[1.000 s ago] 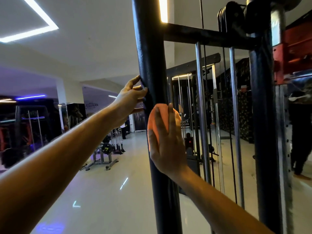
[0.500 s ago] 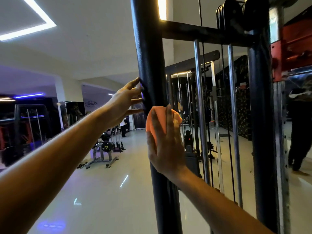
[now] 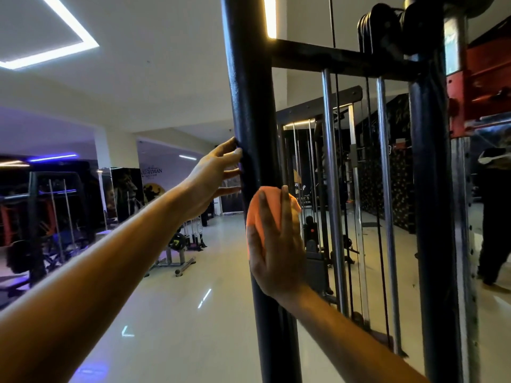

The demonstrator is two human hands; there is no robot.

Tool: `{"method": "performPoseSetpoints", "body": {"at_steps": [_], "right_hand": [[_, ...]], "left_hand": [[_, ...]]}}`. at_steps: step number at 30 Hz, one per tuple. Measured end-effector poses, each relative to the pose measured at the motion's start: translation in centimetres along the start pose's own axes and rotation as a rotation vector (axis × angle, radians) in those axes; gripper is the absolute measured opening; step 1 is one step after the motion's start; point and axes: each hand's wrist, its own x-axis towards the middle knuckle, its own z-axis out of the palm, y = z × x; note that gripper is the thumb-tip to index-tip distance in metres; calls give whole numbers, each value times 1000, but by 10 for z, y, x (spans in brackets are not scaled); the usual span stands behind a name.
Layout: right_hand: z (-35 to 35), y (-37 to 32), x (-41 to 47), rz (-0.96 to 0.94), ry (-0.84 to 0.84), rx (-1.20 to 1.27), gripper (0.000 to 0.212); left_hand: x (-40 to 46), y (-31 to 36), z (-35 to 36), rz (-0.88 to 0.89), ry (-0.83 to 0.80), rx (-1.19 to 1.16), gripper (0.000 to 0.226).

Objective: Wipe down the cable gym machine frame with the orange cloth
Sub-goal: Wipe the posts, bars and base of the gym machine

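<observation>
Right hand [image 3: 276,244] pressed flat, orange cloth [image 3: 260,211] pinned to black upright [image 3: 249,92] | left hand [image 3: 213,181] fingers spread, apparently only touching | risk: cloth dropped if pressure eases.

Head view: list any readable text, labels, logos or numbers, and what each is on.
"...SHMAN": large letters on the far wall sign; the first letters are unclear and the smaller line beneath is too blurred to read.
Banner behind the black upright post: partial white letters, cut off by the post and the orange cloth, not readable.
Posters at left: images only, no legible text.
Nothing readable on the machine frame itself.
</observation>
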Motion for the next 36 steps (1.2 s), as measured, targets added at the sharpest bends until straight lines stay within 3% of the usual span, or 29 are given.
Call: {"method": "performPoseSetpoints", "body": {"at_steps": [4,8,16,23,31,36], "right_hand": [[-5,-10,35,-131,96,14,60],[-3,-14,72,23,103,23,64],[10,14,-63,43,-36,42,65],[5,1,15,75,55,102,63],[13,23,-107,96,-65,79,66],[9,13,-63,137,-29,128,66]], "left_hand": [[0,-8,3,7,-4,10,57],[-4,-13,7,27,21,4,56],[-19,-60,13,16,10,-55,59],[-24,-69,17,14,5,-56,58],[-40,-100,27,-23,-2,-99,60],[-47,-107,34,-36,2,-118,58]]}}
